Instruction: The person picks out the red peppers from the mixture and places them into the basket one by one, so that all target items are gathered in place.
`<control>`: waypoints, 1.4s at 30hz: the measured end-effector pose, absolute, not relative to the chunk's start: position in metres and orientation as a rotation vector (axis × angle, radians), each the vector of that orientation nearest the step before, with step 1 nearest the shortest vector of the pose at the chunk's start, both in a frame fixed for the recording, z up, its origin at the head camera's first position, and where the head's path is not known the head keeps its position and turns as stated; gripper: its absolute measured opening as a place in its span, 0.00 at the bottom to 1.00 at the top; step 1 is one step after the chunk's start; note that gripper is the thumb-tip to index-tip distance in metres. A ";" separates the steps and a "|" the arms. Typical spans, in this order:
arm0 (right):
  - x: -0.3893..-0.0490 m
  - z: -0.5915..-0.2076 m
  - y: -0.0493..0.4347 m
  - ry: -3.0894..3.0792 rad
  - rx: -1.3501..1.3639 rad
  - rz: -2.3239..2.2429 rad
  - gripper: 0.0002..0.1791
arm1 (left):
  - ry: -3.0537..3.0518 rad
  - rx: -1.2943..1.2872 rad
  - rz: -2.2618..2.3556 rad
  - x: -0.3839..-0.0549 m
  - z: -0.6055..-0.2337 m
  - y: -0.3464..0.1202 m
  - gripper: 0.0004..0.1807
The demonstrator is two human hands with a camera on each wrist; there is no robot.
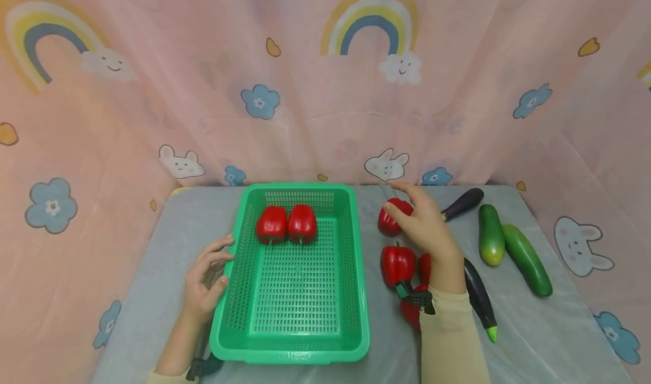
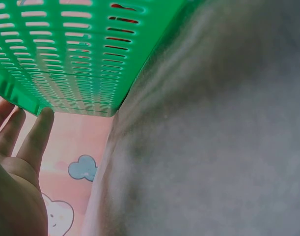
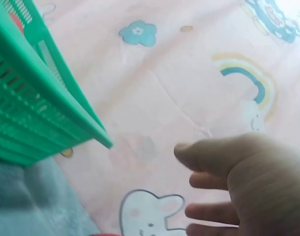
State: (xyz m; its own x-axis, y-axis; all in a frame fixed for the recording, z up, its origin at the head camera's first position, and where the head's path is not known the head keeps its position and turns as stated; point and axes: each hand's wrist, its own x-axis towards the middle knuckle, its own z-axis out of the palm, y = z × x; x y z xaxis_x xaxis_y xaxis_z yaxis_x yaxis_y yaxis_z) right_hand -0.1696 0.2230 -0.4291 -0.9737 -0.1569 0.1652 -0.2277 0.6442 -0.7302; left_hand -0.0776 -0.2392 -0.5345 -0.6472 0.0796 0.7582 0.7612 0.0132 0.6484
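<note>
Two red peppers [image 1: 302, 224] are held in the basket [image 1: 360, 271], its rim touched by the loosely uncurled left hand [image 1: 202, 282], while the empty right hand [image 1: 429, 228], fingers parted, is held over another pepper [image 1: 389, 224] beside it.

L hand [image 1: 203, 282] has fingers slightly bent, thumb apart, palm turned inward; L forearm [image 1: 178, 344] slants up fr. lower L in head view. R hand [image 1: 426, 223] is further fwd, angled to L, fingers loosely extended, thumb spread; R forearm [image 1: 451, 339] nearly vert. there.
</note>
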 end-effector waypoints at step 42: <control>-0.177 -0.455 0.218 -3.055 0.082 1.108 0.42 | -1.762 -0.858 -1.696 -0.077 -0.533 -0.238 0.18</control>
